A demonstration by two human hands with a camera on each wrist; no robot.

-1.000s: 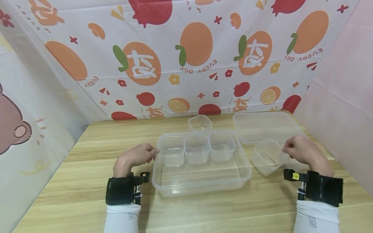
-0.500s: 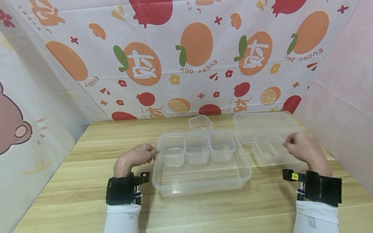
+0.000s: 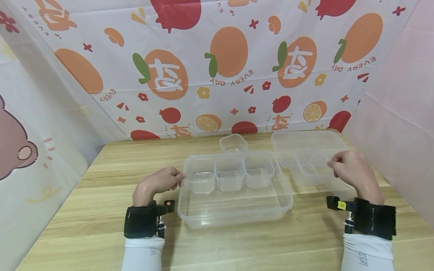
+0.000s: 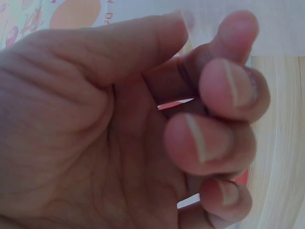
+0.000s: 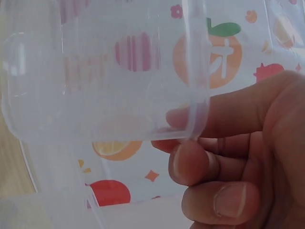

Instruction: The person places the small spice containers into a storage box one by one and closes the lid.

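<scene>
While the left hand pinches the rim of a clear, round-cornered plastic box holding three squarish cups, a flat, milky lid lies on grainy wood; before it, the right hand pinches another thin, see-through cup.

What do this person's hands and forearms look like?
The left hand and right hand are ungloved. The left sleeve and right sleeve are white with dark lettering. Black bands circle both wrists, carrying small black mounts with silvery fittings; the right one has a yellow label, the left an orange patch.
</scene>
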